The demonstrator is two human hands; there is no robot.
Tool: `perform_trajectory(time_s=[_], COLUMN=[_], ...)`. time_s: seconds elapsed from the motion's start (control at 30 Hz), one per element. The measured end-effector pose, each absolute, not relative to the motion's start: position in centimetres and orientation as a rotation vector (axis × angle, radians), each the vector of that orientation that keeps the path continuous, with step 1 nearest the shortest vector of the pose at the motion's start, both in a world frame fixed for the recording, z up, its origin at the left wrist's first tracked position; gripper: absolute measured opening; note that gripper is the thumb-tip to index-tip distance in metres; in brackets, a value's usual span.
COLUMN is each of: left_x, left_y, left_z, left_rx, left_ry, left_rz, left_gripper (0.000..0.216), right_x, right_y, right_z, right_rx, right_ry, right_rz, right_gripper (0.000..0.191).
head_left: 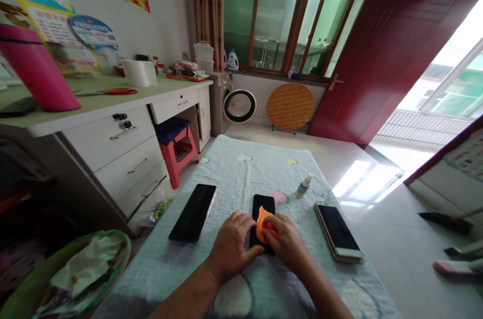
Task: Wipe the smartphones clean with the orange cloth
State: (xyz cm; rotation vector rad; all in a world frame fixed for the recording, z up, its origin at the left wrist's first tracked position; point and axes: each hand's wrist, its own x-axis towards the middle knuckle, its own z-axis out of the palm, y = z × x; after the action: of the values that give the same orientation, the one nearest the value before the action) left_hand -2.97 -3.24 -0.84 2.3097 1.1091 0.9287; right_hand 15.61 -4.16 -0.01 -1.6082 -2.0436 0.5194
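A black phone (263,206) lies face up in the middle of a pale blue cloth-covered table (234,173). My left hand (230,246) rests on the phone's near left side, fingers curled over its edge. My right hand (289,243) is closed on an orange cloth (263,224) and presses it onto the phone's screen. A larger black phone (193,212) lies to the left. To the right lies a phone with a gold rim (337,231). A small spray bottle (304,186) and a pink cloth (279,196) sit just beyond the middle phone.
A white desk with drawers (113,143) stands at the left, with a pink cylinder (35,75) and scissors (116,91) on it. A red stool (177,150) sits under the desk. A green basket of rubbish (71,273) is at lower left. A red door (396,42) stands open at the right.
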Motion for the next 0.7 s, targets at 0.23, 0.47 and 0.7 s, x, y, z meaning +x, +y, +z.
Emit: perform_trajectory(time_s=[0.23,0.47,0.7], left_x=[-3.1,-3.1,-3.3], left_y=[-3.3,-3.0,-3.0], left_z=[-1.1,-1.4,-1.9], left_rx=[2.322,2.333,2.334], left_ry=[1.17,1.169,1.168], left_rz=[0.885,0.87,0.817], left_gripper=[0.045,0.058,0.069], right_x=[14.6,13.8,14.4], right_y=[-4.5,-5.1,-4.2], right_z=[0.5,0.2,0.4], right_rx=[-1.582,-1.468,-1.553], right_ry=[-2.136,-2.238,-2.31], right_rz=[0.273,0.328,0.3], right_gripper=[0.006,0.016,0.014])
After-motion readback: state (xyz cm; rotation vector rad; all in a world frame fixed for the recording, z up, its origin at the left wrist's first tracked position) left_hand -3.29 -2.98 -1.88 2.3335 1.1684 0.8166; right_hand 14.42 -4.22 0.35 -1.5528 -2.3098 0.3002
